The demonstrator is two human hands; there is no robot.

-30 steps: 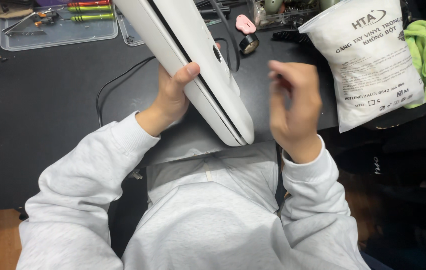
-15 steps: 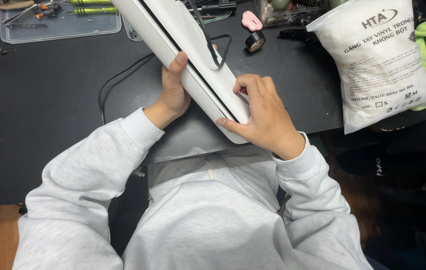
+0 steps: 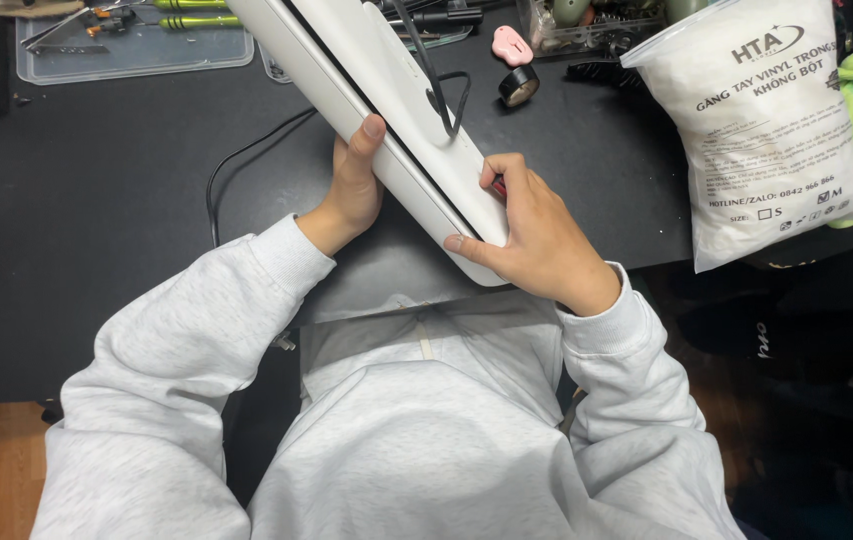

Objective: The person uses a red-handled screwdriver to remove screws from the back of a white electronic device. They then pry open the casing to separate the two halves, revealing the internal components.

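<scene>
Since a second ago our right hand (image 3: 536, 240) is closing its fingers (image 3: 466, 243) around the near corner of the long white plastic slab-shaped device (image 3: 386, 110); our left hand (image 3: 351, 185) is clasping its left edge, tilted above the black bench (image 3: 96, 180), steadying it.

Repair workshop: screwdrivers (image 3: 191, 12), tool tray (image 3: 126, 55)
</scene>
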